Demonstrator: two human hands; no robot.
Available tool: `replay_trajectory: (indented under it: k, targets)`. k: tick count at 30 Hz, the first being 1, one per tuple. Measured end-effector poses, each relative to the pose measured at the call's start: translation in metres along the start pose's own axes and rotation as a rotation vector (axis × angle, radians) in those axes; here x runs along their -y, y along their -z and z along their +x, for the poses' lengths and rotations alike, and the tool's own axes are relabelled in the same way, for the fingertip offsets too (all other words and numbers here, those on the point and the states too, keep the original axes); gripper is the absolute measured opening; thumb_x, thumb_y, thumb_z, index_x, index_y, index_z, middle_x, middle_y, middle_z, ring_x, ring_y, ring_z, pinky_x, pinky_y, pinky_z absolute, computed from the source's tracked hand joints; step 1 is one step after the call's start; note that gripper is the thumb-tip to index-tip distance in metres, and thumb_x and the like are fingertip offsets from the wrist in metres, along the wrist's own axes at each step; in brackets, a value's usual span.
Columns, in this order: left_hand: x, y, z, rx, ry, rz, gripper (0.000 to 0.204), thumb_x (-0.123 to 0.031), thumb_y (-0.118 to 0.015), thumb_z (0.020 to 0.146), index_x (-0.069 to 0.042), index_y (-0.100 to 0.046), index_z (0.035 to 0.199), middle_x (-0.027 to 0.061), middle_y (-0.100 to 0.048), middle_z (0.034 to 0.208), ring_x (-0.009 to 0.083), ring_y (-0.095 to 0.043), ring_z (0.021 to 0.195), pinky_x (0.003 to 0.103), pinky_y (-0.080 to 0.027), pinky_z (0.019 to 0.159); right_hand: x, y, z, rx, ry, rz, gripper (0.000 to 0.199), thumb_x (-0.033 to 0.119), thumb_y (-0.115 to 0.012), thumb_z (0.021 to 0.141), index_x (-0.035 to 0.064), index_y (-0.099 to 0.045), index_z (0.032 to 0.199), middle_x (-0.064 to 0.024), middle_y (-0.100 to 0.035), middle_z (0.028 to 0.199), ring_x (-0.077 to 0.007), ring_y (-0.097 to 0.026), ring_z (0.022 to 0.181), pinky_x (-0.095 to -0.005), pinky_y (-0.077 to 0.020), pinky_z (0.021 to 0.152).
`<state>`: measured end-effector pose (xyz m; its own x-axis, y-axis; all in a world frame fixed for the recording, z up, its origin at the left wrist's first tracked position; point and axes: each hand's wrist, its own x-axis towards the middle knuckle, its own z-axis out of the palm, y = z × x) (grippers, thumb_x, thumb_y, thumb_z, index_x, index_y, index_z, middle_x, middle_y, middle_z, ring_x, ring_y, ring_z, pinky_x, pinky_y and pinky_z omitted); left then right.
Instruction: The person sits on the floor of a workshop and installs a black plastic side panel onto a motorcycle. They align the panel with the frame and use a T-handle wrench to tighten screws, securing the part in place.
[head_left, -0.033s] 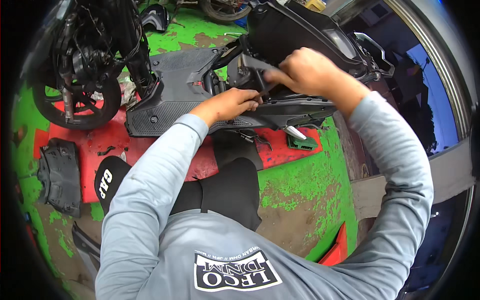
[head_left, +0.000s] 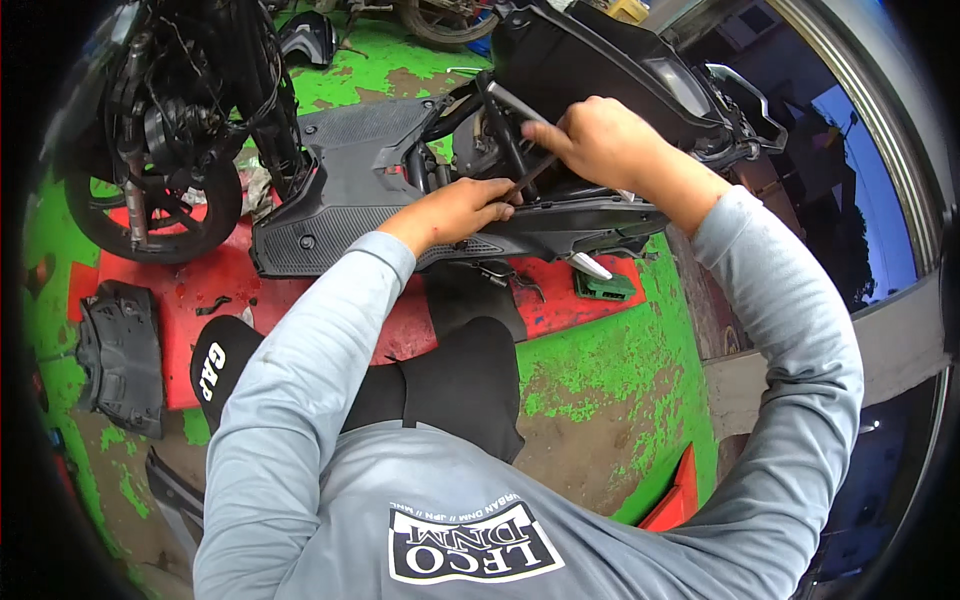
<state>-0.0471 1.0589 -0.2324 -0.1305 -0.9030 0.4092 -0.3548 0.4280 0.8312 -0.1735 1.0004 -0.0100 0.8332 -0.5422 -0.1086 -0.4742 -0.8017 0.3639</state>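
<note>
1. I see no real container here; the nearest thing to one is the open engine bay [head_left: 500, 150] behind the scooter's footboard, and it holds dark frame tubes and hoses that I cannot sort out in the shadow.
2. My right hand [head_left: 595, 140] is closed in a fist around the grey metal handle of a tool [head_left: 520, 105], whose thin dark shaft runs down and left toward the other hand.
3. My left hand [head_left: 460, 208] lies with curled fingers on the upper edge of the side panel [head_left: 560, 220]; its fingertips meet the lower end of the shaft, though I cannot tell whether they pinch it or only steady it.
4. The tool sits between the 2 hands, slanting across the gap just above the side panel, near the middle of the scooter.
5. The scooter [head_left: 370, 190] looks stripped: a ribbed black footboard, bare steering column and exposed wiring at the front wheel [head_left: 150, 205].
6. It stands on a red mat [head_left: 220, 290] over a green, worn floor [head_left: 620, 370].
7. A loose black plastic cover [head_left: 122, 355] lies on the left, well apart from both hands.
8. A small green block [head_left: 603, 286] rests on the mat just below the side panel.
</note>
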Motion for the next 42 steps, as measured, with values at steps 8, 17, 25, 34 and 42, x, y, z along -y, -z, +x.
replay_trajectory:
  k: [8,17,25,34,42]
  targets:
    - [0.009,-0.002,0.004,0.036,0.015,-0.089,0.023,-0.015,-0.055,0.104,-0.005,-0.062,0.124,0.0077,-0.07,0.097,0.0181,-0.068,0.095,0.034,-0.052,0.09,-0.046,0.022,0.001,-0.482,0.779,-0.559,0.039,0.033,-0.062,0.096,0.0041,-0.069,0.121,-0.014,-0.066,0.133,-0.0283,-0.064,0.122,-0.041,-0.0475,0.11]
    - [0.0,-0.005,0.008,0.082,0.044,-0.005,0.025,-0.017,-0.055,0.104,-0.007,-0.062,0.127,0.0077,-0.069,0.096,0.0174,-0.066,0.094,0.035,-0.052,0.088,-0.024,-0.011,-0.003,-0.138,0.273,-0.077,0.081,0.07,-0.052,0.097,-0.0026,-0.069,0.065,-0.0184,-0.065,0.063,-0.0403,-0.07,0.068,-0.0492,-0.0577,0.07]
    - [0.007,-0.002,0.007,0.099,0.071,-0.106,0.026,-0.017,-0.056,0.104,-0.006,-0.062,0.127,0.0062,-0.068,0.096,0.0151,-0.064,0.093,0.034,-0.051,0.089,-0.042,0.008,0.001,-0.479,0.548,-0.325,0.042,0.036,-0.062,0.095,0.0071,-0.065,0.126,-0.0119,-0.067,0.125,-0.0267,-0.067,0.109,-0.0402,-0.055,0.098]
    - [0.006,-0.005,0.006,0.099,0.064,-0.058,0.025,-0.017,-0.056,0.104,-0.006,-0.063,0.126,0.0081,-0.071,0.1,0.0173,-0.067,0.101,0.035,-0.051,0.094,-0.012,0.02,-0.014,0.147,0.267,-0.365,0.062,0.061,-0.061,0.092,0.0018,-0.077,0.084,-0.0134,-0.076,0.092,-0.0303,-0.074,0.095,-0.0444,-0.0573,0.09]
    - [0.011,-0.007,0.009,0.094,0.108,-0.083,0.022,-0.017,-0.056,0.105,-0.006,-0.061,0.123,0.0078,-0.071,0.097,0.0178,-0.067,0.097,0.035,-0.051,0.092,-0.046,-0.002,-0.004,-0.509,0.374,-0.212,0.029,0.025,-0.064,0.096,0.0032,-0.071,0.113,-0.0137,-0.071,0.119,-0.0318,-0.073,0.093,-0.0454,-0.0573,0.09]
